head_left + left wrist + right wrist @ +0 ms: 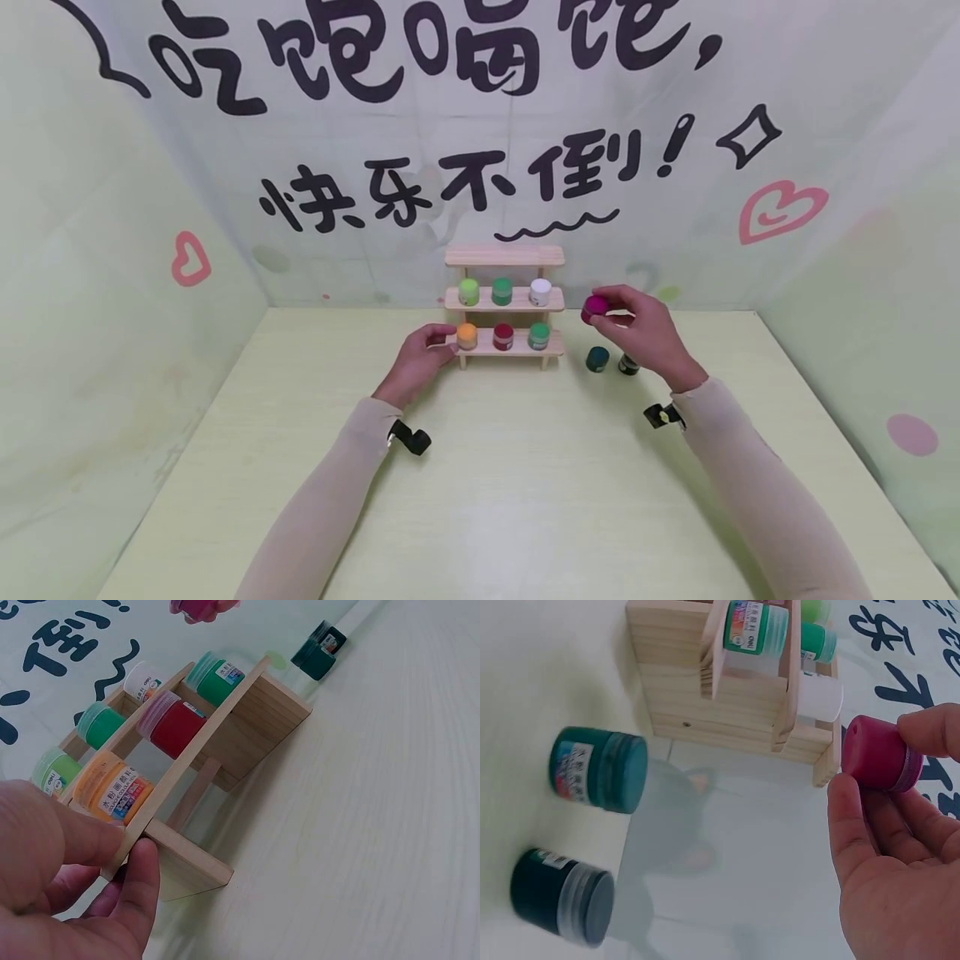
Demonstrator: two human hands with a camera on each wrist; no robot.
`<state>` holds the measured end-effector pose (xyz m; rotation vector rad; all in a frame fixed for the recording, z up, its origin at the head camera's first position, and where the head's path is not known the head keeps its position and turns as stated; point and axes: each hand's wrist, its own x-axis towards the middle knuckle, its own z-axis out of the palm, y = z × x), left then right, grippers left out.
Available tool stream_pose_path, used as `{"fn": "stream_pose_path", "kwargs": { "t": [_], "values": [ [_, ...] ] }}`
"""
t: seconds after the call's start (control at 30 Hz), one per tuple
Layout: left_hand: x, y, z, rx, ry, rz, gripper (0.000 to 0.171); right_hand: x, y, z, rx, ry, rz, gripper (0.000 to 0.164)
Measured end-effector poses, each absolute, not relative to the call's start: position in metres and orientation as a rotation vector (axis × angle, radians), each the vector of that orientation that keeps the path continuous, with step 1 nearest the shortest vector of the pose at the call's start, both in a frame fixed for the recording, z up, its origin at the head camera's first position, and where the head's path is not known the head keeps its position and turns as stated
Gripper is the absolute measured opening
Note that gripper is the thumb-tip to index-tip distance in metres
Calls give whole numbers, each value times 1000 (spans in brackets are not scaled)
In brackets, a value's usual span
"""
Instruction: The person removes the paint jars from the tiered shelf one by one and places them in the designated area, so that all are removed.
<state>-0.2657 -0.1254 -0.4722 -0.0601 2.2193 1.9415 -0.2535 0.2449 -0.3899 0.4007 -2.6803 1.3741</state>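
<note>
My left hand pinches the left end of the bottom board of a three-step wooden display rack, thumb above and fingers beneath. Beside that thumb stands an orange paint jar, followed by a red jar and a green jar on the same board. On the middle step are a light green jar, another green jar and a white jar. Right of the rack, my right hand holds a magenta paint jar between thumb and fingers, raised above the table.
On the table below my right hand stand a dark teal jar and a black jar, the latter partly hidden by that hand in the head view. A printed cloth backdrop rises behind the rack at the table's back edge.
</note>
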Motion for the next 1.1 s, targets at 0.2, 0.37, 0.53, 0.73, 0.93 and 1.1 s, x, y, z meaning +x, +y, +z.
{"fn": "stream_pose_path", "kwargs": {
  "t": [0.2,0.37,0.53,0.73,0.93,1.1],
  "values": [
    [-267,-123,-471,-62,2208,1953,40,-249,259,-397,399,-2679,1383,49],
    [-269,-122,-471,-78,2203,1936,40,-246,269,-402,388,-2677,1373,45],
    [-268,-124,-471,-92,2246,1882,39,-242,280,-406,358,-2681,1386,44],
    [-267,-124,-471,-86,2222,1897,41,-236,295,-417,321,-2695,1363,47],
    [-268,-123,-472,-99,2212,1912,41,-233,310,-425,268,-2731,1352,51],
    [-268,-123,-471,-108,2220,1906,42,-231,326,-430,224,-2778,1308,53]
  ]
}}
